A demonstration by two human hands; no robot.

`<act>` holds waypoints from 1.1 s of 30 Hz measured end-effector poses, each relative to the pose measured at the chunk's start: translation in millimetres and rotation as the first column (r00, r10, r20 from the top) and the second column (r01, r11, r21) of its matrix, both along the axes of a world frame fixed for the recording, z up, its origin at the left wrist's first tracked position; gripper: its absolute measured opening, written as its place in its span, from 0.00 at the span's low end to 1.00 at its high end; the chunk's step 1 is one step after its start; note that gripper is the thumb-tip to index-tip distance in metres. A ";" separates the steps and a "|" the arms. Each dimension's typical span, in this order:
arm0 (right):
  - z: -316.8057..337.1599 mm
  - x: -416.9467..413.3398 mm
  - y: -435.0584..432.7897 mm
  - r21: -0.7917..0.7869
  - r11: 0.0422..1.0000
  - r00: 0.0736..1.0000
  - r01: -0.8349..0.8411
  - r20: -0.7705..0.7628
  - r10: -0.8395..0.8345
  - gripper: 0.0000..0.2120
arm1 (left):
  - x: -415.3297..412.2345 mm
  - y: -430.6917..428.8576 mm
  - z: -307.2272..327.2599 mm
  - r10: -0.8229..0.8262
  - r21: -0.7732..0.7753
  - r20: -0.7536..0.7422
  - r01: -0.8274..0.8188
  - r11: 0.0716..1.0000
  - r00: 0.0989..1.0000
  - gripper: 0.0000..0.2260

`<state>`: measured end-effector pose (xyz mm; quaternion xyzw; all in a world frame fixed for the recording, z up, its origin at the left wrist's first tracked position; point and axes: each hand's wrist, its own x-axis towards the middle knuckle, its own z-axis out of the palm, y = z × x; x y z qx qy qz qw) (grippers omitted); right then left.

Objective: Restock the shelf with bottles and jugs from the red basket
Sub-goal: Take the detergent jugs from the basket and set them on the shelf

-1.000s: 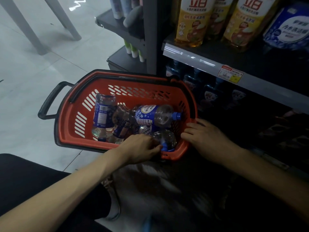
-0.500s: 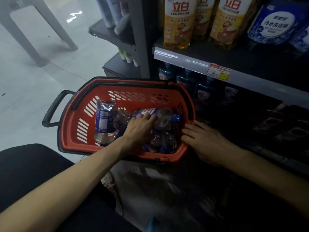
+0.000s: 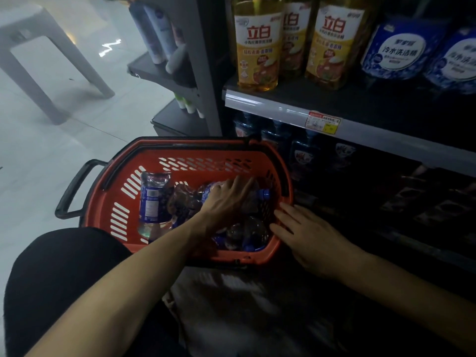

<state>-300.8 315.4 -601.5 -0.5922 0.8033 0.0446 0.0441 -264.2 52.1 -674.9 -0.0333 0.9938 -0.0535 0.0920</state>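
1. The hands are apart. The left hand (image 3: 226, 202) reaches into the red basket (image 3: 195, 148), fingers curled over a blue-capped bottle (image 3: 263, 195). The right hand (image 3: 306, 233) holds nothing and rests with straight fingers against the basket's right rim.
2. That bottle lies on its side atop other bottles (image 3: 247, 233), its long axis running left to right and its cap toward the shelf (image 3: 360, 135).
3. The left hand is nearer. Lifting likely means swinging the bottle rightward past the right hand to the lower bay, where blue jugs (image 3: 304, 155) stand.
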 end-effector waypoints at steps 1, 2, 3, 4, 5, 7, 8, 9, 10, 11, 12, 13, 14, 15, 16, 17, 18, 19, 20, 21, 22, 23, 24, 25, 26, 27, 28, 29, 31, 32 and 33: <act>-0.1 0.5 -1.1 0.006 1.000 1.000 -0.003 -0.002 0.003 0.33 | -3.6 1.4 2.6 -0.038 -0.006 0.016 0.038 0.999 0.999 0.45; 0.0 1.2 -2.1 0.017 1.000 1.000 -0.005 0.000 0.005 0.33 | -7.7 4.6 5.5 -0.069 -0.008 0.036 0.069 0.998 0.997 0.43; -0.3 1.5 -3.2 0.023 1.000 1.000 -0.008 0.003 0.008 0.34 | -11.1 8.8 8.1 -0.073 -0.002 0.051 0.073 0.997 0.996 0.41; -0.9 1.2 -4.3 0.025 1.000 1.000 -0.011 0.006 0.011 0.34 | -13.8 12.5 9.8 -0.057 0.006 0.056 0.056 0.998 0.997 0.40; -0.8 0.9 -5.3 0.030 0.999 1.000 -0.011 0.007 0.011 0.34 | -15.0 14.9 11.3 -0.028 0.018 0.048 0.027 0.999 0.998 0.39; -0.1 -0.4 -8.2 0.040 0.999 1.000 -0.008 0.002 0.008 0.33 | -14.7 15.1 11.6 0.021 0.056 0.012 -0.022 0.998 1.000 0.38; 0.2 -1.2 -9.4 0.040 0.999 1.000 -0.013 -0.005 0.013 0.32 | -13.5 13.3 10.2 0.029 0.073 -0.004 -0.028 0.997 1.000 0.39; 0.7 -1.9 -10.1 0.040 0.999 1.000 -0.022 -0.012 0.022 0.31 | -12.6 11.3 9.4 0.027 0.080 -0.020 -0.025 0.996 0.999 0.40; 0.9 -2.4 -10.8 0.044 0.999 0.999 -0.033 -0.017 0.033 0.30 | -11.8 9.0 8.1 0.023 0.080 -0.036 -0.020 0.997 0.999 0.41; 0.4 -2.9 -11.0 0.049 0.998 0.999 -0.044 -0.021 0.045 0.29 | -10.9 7.0 7.6 0.021 0.081 -0.051 -0.017 0.997 0.998 0.43; 0.2 -3.6 -11.0 0.058 0.997 0.998 -0.053 -0.023 0.054 0.29 | -10.7 5.1 7.1 0.023 0.086 -0.065 -0.018 0.996 0.998 0.45; 0.2 -4.7 -11.3 0.063 0.996 0.998 -0.059 -0.022 0.061 0.29 | -10.5 3.3 6.6 0.034 0.101 -0.075 -0.026 0.995 0.997 0.46; 0.0 -6.7 -11.5 0.066 0.996 0.998 -0.065 -0.018 0.066 0.29 | -9.5 1.4 6.9 0.044 0.126 -0.091 -0.033 0.991 0.995 0.46; -0.2 -8.9 -11.7 0.067 0.995 0.997 -0.069 -0.014 0.070 0.28 | -8.2 -0.4 7.5 0.051 0.155 -0.107 -0.034 0.987 0.993 0.46; -0.5 -11.4 -12.1 0.067 0.995 0.997 -0.074 -0.012 0.075 0.28 | -6.0 -1.7 9.2 0.051 0.178 -0.126 -0.028 0.984 0.991 0.46; -0.8 -14.0 -12.9 0.070 0.994 0.997 -0.080 -0.011 0.081 0.28 | -3.2 -2.7 12.0 0.052 0.191 -0.143 -0.024 0.981 0.988 0.46; -1.0 -15.9 -13.9 0.079 0.993 0.996 -0.086 -0.013 0.087 0.28 | 0.2 -3.0 15.3 0.058 0.202 -0.156 -0.026 0.979 0.986 0.46; -1.1 -17.4 -15.0 0.091 0.991 0.995 -0.093 -0.015 0.095 0.27 | 4.2 -3.3 18.6 0.075 0.216 -0.165 -0.038 0.976 0.983 0.46; -1.4 -18.6 -16.1 0.098 0.990 0.995 -0.098 -0.016 0.100 0.26 | 8.6 -3.6 21.4 0.105 0.238 -0.177 -0.061 0.969 0.979 0.46; -1.6 -19.7 -17.2 0.105 0.990 0.995 -0.098 -0.017 0.100 0.25 | 13.6 -3.9 25.3 0.148 0.269 -0.198 -0.092 0.959 0.969 0.47; -2.1 -20.6 -18.3 0.118 0.989 0.995 -0.094 -0.020 0.097 0.23 | 19.4 -4.3 28.4 0.196 0.314 -0.233 -0.117 0.942 0.953 0.47; -1.8 -20.8 -20.3 0.144 0.986 0.996 -0.086 -0.026 0.091 0.22 | 25.4 -5.0 30.4 0.244 0.369 -0.273 -0.134 0.920 0.930 0.46; -0.1 -20.5 -22.9 0.182 0.981 0.997 -0.070 -0.031 0.077 0.22 | 30.9 -7.1 31.5 0.308 0.433 -0.305 -0.157 0.887 0.901 0.45; 2.2 -19.9 -26.5 0.229 0.972 0.998 -0.054 -0.027 0.062 0.22 | 35.6 -9.9 33.2 0.394 0.512 -0.317 -0.194 0.837 0.863 0.46; 4.0 -19.0 -30.3 0.266 0.963 0.998 -0.047 -0.022 0.054 0.23 | 40.1 -14.1 33.8 0.496 0.600 -0.305 -0.240 0.763 0.813 0.46; 5.8 -17.3 -34.0 0.289 0.956 0.998 -0.046 -0.017 0.053 0.24 | 44.5 -18.1 35.3 0.596 0.684 -0.273 -0.284 0.672 0.755 0.45; 8.7 -15.0 -37.5 0.327 0.944 0.999 -0.037 -0.004 0.041 0.24 | 49.1 -23.2 35.8 0.684 0.752 -0.239 -0.314 0.580 0.690 0.43; 13.2 -11.9 -41.0 0.370 0.929 1.000 -0.026 0.001 0.027 0.25 | 54.1 -28.8 35.9 0.751 0.800 -0.211 -0.330 0.500 0.626 0.39; 23.2 -4.4 -47.4 0.438 0.899 1.000 -0.007 -0.010 0.013 0.26 | 66.1 -36.8 37.3 0.852 0.882 -0.144 -0.325 0.341 0.504 0.30; 27.7 -0.4 -49.6 0.460 0.888 1.000 0.001 -0.020 0.009 0.26 | 72.1 -39.2 39.2 0.896 0.925 -0.091 -0.296 0.238 0.434 0.25; 32.5 3.2 -51.3 0.474 0.881 1.000 0.008 -0.024 0.004 0.26 | 76.5 -40.5 42.0 0.930 0.957 -0.034 -0.257 0.136 0.365 0.21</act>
